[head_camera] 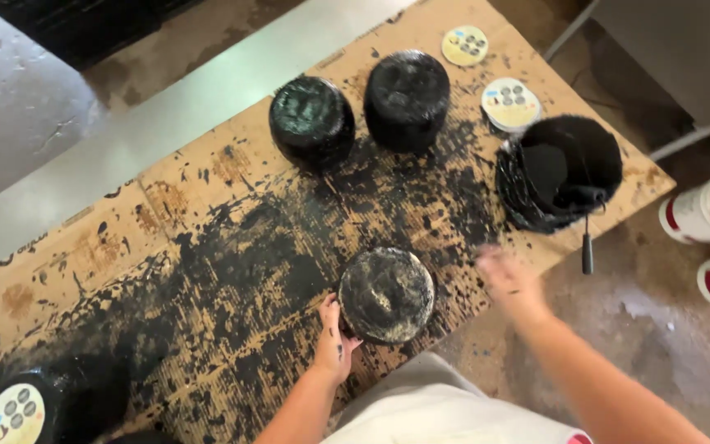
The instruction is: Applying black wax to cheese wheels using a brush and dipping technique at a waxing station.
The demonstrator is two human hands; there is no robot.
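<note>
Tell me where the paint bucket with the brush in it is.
In the head view, the black paint bucket stands at the right edge of the paint-spattered cardboard, beyond the blurred right hand and just below a round light-coloured lid.

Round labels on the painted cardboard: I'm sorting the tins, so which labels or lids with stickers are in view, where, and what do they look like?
Top round label: far edge of the cardboard sheet, pale yellow with small coloured dots.
Second round label: beside the black paint bucket, cream with grey dots.
Third round label: on the black tin at the near left corner, cream with grey dots.
</note>
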